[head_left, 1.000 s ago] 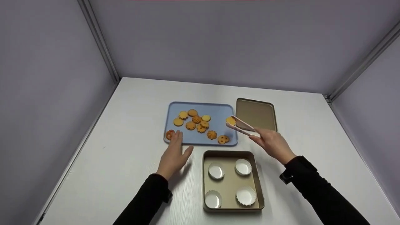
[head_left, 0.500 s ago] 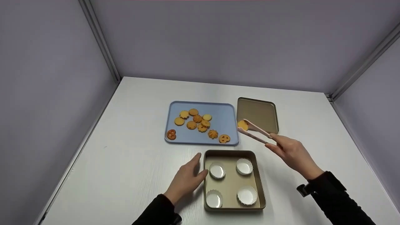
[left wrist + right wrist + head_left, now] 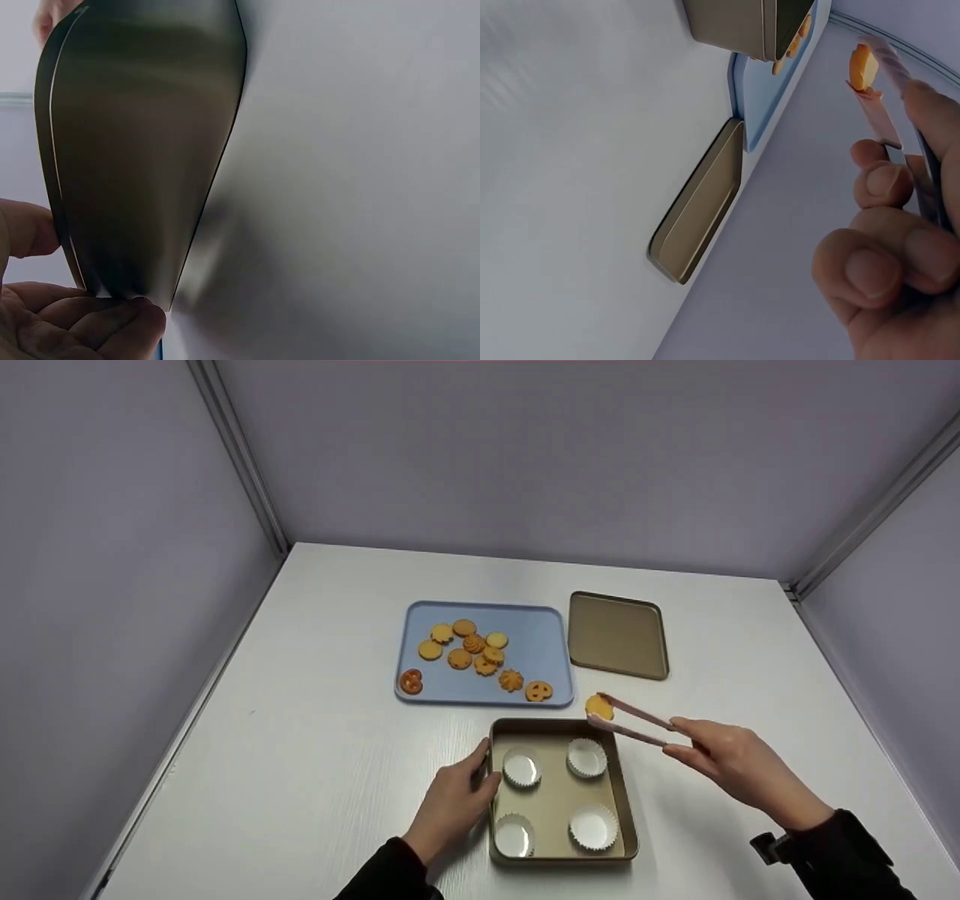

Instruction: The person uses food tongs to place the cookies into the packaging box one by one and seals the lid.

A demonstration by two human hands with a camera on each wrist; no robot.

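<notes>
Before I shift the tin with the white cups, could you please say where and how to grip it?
Probably pinch the tin by its left wall, from the left: the wall stands upright with a thin rim, where the left hand holds it.

White table [image 3: 315, 660] seen across lower frame; faint mark [image 3: 253, 712] left of centre on it. Shallow brown tray [image 3: 619, 635] laid flat, right of centre. Greyish-purple back wall [image 3: 525, 457] seen at top, side walls [image 3: 112, 547] at left and right edges. Corners lined with grey metal strips [image 3: 236, 450], upper left and upper right.
</notes>
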